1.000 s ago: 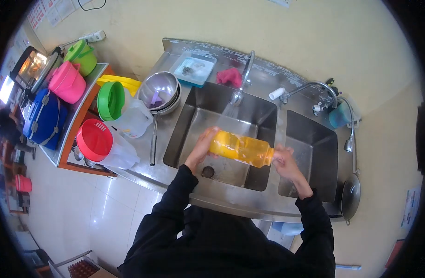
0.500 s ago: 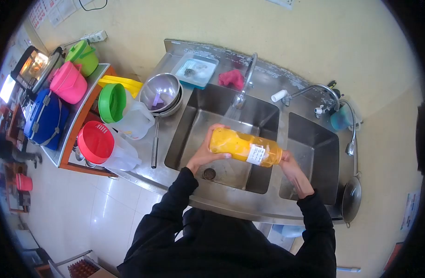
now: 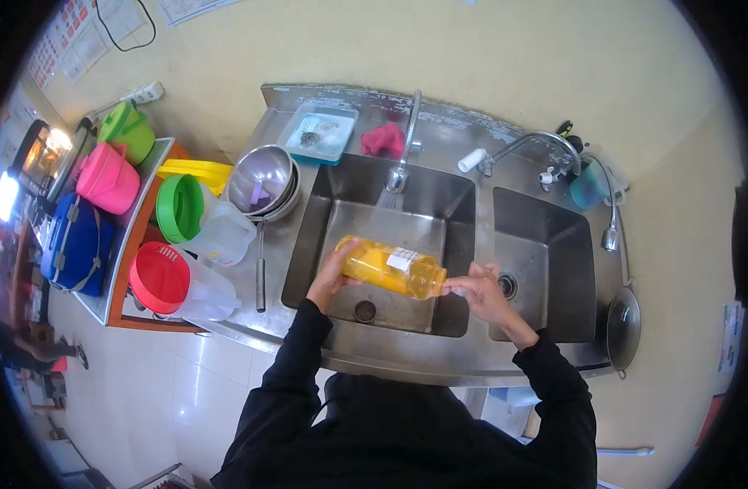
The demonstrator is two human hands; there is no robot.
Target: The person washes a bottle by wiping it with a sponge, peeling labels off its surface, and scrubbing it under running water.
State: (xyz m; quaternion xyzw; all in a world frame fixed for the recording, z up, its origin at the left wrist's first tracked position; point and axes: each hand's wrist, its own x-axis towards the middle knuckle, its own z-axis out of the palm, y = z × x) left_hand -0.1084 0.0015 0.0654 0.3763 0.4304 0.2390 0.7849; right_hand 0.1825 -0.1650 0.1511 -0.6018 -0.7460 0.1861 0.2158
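Beyond the left grip, the faucet sprayed into the basin! Left of that grip, stacked bowls and 2 pitchers crowded the tabletop. The left grip held the yellow bottle near its base, over the basin; the right grip pointed fingers at its mouth, pinching or not, couldn't tell.

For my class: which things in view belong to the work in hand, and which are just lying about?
In use, it seems: yellow bottle, left hand gripping it, right hand at its neck, larger basin below, running tap.

Apparently just lying about: pink cloth, metal bowls, green-topped container, red-topped container, blue box, pink bucket.
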